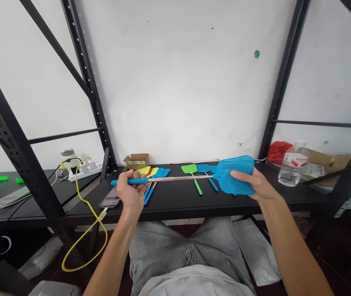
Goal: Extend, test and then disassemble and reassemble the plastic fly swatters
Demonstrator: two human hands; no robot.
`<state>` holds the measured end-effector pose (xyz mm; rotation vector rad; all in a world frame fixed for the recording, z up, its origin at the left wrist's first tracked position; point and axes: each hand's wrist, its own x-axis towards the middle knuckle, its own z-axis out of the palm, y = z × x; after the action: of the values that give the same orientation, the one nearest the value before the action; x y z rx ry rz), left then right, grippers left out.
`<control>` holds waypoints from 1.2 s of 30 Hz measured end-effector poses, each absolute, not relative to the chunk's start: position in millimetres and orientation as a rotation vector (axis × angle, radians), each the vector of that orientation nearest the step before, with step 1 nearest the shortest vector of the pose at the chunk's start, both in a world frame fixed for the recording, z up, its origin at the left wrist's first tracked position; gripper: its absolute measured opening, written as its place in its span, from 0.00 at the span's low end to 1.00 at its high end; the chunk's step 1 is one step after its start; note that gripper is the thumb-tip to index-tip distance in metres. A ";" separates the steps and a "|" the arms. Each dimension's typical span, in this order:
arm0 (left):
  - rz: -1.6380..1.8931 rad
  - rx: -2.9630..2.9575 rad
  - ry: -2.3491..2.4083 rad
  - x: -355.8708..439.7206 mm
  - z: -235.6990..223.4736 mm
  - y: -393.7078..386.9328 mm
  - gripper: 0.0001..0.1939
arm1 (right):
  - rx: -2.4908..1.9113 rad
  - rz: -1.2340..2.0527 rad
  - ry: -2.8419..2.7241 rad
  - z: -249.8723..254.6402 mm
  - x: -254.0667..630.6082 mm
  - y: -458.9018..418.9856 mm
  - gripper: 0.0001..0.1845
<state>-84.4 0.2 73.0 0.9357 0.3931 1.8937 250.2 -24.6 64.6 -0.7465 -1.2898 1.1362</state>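
A blue fly swatter (235,164) with a mesh head and a long extended metal rod is held level above the front of the black table. My left hand (130,191) is closed around its blue handle. At the other end, my right hand (257,183) grips the mesh head, thumb on the near face and fingers hidden behind. Behind it on the table lie a green fly swatter (189,169) and a blue one (203,168). Further left, near my left hand, several yellow, red and blue fly swatters (162,173) overlap with their handles toward me.
A small open cardboard box (136,161) stands against the wall. A phone (111,199) lies left, near a yellow cable (78,193) and a white power strip (86,170). At right are a water bottle (293,164) and a red bag (278,152). Black shelf posts (93,94) flank the table.
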 end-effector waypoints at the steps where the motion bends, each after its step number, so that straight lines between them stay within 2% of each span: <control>1: 1.889 0.931 0.398 -84.3 72.5 0.4 0.20 | -0.731 1.156 -1.304 64.3 246.5 -24.2 0.21; 11: 1.770 1.120 0.549 -98.8 76.5 3.0 0.20 | -0.772 1.108 -1.296 63.9 257.5 -25.4 0.24; 20: 1.973 1.172 0.618 -142.8 88.8 2.4 0.21 | -0.780 1.043 -1.176 64.3 294.6 -28.0 0.19; 26: 2.021 1.196 0.616 -153.2 90.3 2.8 0.20 | -0.830 1.025 -1.113 61.9 307.3 -30.0 0.21; 33: 1.568 1.473 0.701 -109.1 83.9 -5.8 0.20 | -0.842 1.094 -1.220 64.6 285.9 -31.8 0.21; 36: 1.508 1.506 0.666 -106.8 82.7 -7.1 0.21 | -0.865 1.089 -1.234 65.1 284.0 -31.8 0.20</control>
<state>-106.8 -7.1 82.7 1.5065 0.6657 1.5076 284.0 -31.8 65.1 -0.8653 -1.2342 1.0889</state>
